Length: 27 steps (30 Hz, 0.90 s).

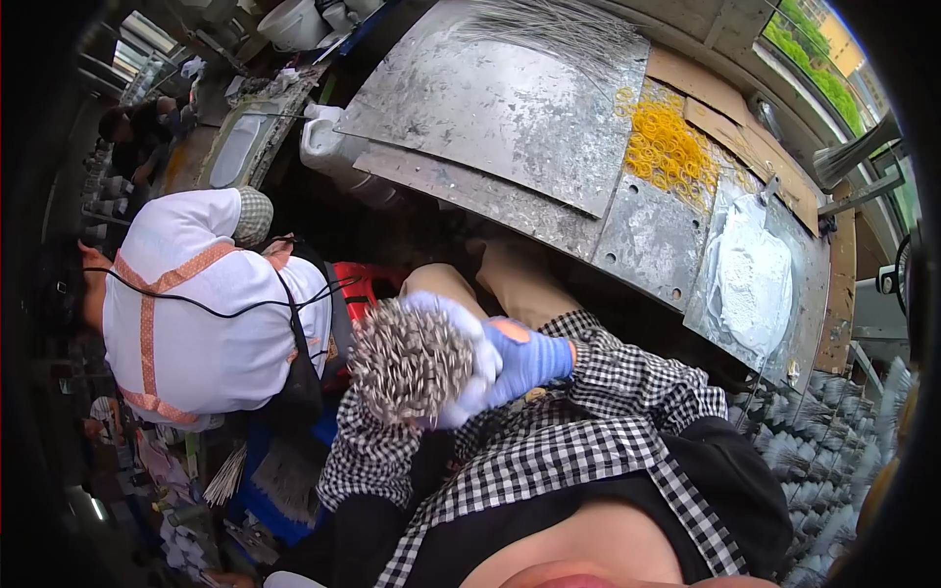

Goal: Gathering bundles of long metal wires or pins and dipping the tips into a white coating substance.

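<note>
A thick round bundle of thin metal rods (407, 363) is held up over my lap, its many grey tips turned upward. My left hand (469, 338), in a pale lavender-white glove, is closed around the bundle's side, and the rods hide part of its fingers. Against the bundle's right side, next to the left glove, is my right hand (534, 365) in a blue-purple glove with a bare patch showing. Its fingers are closed on the bundle, though their tips are hidden. Both forearms wear black-and-white checked sleeves.
Ahead stands a metal-topped table (470, 118) with loose wires (549, 34), yellow rubber bands (671, 147) and a heap of white powder (753, 269). A co-worker in a white shirt (206, 314) sits close on my left. Bundled wires (823, 441) stand at right.
</note>
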Each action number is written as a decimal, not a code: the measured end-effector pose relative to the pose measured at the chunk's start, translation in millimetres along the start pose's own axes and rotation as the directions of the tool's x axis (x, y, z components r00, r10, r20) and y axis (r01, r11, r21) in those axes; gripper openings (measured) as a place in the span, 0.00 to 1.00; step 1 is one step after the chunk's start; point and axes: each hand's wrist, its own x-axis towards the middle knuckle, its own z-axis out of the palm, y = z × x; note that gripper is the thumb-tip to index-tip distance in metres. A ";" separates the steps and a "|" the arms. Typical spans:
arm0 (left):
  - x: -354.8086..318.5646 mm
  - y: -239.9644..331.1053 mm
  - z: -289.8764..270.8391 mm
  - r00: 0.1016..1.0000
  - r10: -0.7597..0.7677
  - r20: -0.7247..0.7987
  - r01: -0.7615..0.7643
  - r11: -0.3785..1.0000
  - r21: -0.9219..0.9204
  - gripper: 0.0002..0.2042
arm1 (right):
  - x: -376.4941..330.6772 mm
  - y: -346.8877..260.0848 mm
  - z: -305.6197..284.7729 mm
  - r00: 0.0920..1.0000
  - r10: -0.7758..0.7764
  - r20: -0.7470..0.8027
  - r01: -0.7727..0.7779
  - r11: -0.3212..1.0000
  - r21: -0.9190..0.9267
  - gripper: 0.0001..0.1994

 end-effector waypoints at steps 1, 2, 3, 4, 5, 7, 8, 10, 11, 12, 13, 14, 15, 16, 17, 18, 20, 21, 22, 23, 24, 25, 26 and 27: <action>8.4 4.1 2.8 1.000 0.003 0.006 -0.003 1.000 -0.002 0.24 | -3.1 6.5 0.0 1.000 -0.001 -0.005 0.001 1.000 -0.005 0.49; 26.2 -2.7 4.5 0.995 0.085 -0.051 -0.084 0.996 0.019 0.25 | -5.0 16.2 -10.7 0.993 -0.064 -0.096 0.047 0.985 -0.165 0.49; 43.4 -3.5 3.5 0.993 0.119 0.027 -0.121 0.925 0.359 0.26 | -7.4 26.4 -20.8 0.965 -0.028 -0.262 -0.037 0.970 -0.238 0.49; 59.5 -5.2 1.7 0.956 0.260 0.139 -0.284 0.690 0.665 0.27 | -9.7 36.1 -30.5 0.922 -0.040 -0.384 -0.098 0.937 -0.334 0.48; 80.1 -13.5 2.6 0.895 0.395 0.208 -0.398 0.497 0.771 0.24 | -10.5 47.6 -46.6 0.873 -0.078 -0.482 -0.144 0.902 -0.408 0.49; 124.3 -36.3 10.1 0.774 0.555 0.305 -0.479 0.198 0.855 0.18 | -7.2 73.3 -88.4 0.756 -0.153 -0.636 -0.221 0.855 -0.469 0.51; 146.2 -49.1 15.5 0.771 0.587 0.247 -0.488 0.296 0.821 0.15 | -5.5 86.4 -111.7 0.711 -0.149 -0.687 -0.239 0.868 -0.435 0.48; 183.2 -70.8 26.4 0.844 0.534 0.043 -0.459 0.679 0.573 0.17 | -8.9 106.3 -150.6 0.741 -0.101 -0.664 -0.326 0.811 -0.486 0.42; 202.1 -80.3 34.1 0.865 0.498 -0.060 -0.439 0.809 0.391 0.19 | -9.2 115.5 -167.4 0.720 -0.112 -0.685 -0.296 0.843 -0.449 0.39; 209.2 -88.3 44.4 0.888 0.418 -0.193 -0.386 0.904 0.183 0.22 | -10.0 123.7 -180.3 0.695 -0.069 -0.716 -0.324 0.859 -0.397 0.36; 214.3 -87.2 46.2 0.858 0.487 -0.162 -0.471 0.873 0.127 0.29 | -9.6 126.9 -184.8 0.678 -0.042 -0.734 -0.375 0.838 -0.395 0.33; 220.3 -92.5 51.8 0.871 0.441 -0.218 -0.437 0.897 0.070 0.29 | -10.0 134.9 -192.4 0.660 0.044 -0.750 -0.450 0.823 -0.348 0.31; 222.3 -96.0 52.7 0.913 0.306 -0.270 -0.325 0.946 -0.025 0.28 | -11.0 142.5 -196.8 0.658 0.111 -0.745 -0.453 0.849 -0.273 0.28; 219.0 -98.9 52.6 0.888 0.369 -0.274 -0.393 0.918 -0.040 0.25 | -13.5 152.2 -196.4 0.641 0.145 -0.753 -0.415 0.892 -0.182 0.25; 224.5 -101.4 53.5 0.906 0.334 -0.259 -0.381 0.910 -0.161 0.22 | -18.1 161.1 -199.9 0.668 0.092 -0.738 -0.364 0.906 -0.216 0.23; 225.5 -103.6 53.9 0.908 0.344 -0.240 -0.319 0.938 0.136 0.18 | -24.5 165.8 -212.2 0.686 0.014 -0.727 -0.430 0.814 -0.390 0.23; 230.7 -111.5 49.1 0.895 0.385 -0.226 -0.352 0.920 0.174 0.17 | -24.8 179.6 -221.6 0.721 -0.134 -0.680 -0.406 0.713 -0.571 0.27; 236.0 -110.7 47.2 0.863 0.456 -0.216 -0.416 0.886 0.204 0.17 | -20.7 176.0 -221.8 0.730 -0.136 -0.670 -0.382 0.732 -0.565 0.29; 244.5 -108.3 51.1 0.886 0.375 -0.272 -0.388 0.922 0.008 0.18 | -12.8 166.5 -218.2 0.708 -0.052 -0.704 -0.396 0.797 -0.457 0.28; 244.5 -109.2 45.4 0.892 0.335 -0.302 -0.357 0.934 -0.017 0.20 | -4.7 154.9 -211.4 0.659 0.070 -0.748 -0.450 0.835 -0.318 0.28; 242.5 -111.2 41.0 0.897 0.297 -0.327 -0.334 0.940 -0.062 0.22 | 2.0 141.6 -200.5 0.670 0.026 -0.742 -0.529 0.718 -0.453 0.27; 241.0 -114.6 42.2 0.914 0.212 -0.345 -0.278 0.948 -0.153 0.23 | 2.7 124.9 -199.7 0.660 0.184 -0.728 -0.594 0.722 -0.356 0.25; 249.9 -115.7 39.4 0.955 0.178 -0.236 -0.247 0.921 -0.301 0.27 | 0.9 110.3 -200.6 0.671 0.269 -0.691 -0.609 0.731 -0.307 0.24; 241.1 -117.6 40.6 0.904 0.310 -0.296 -0.350 0.932 -0.092 0.28 | 5.2 103.3 -204.0 0.746 0.176 -0.643 -0.519 0.758 -0.395 0.25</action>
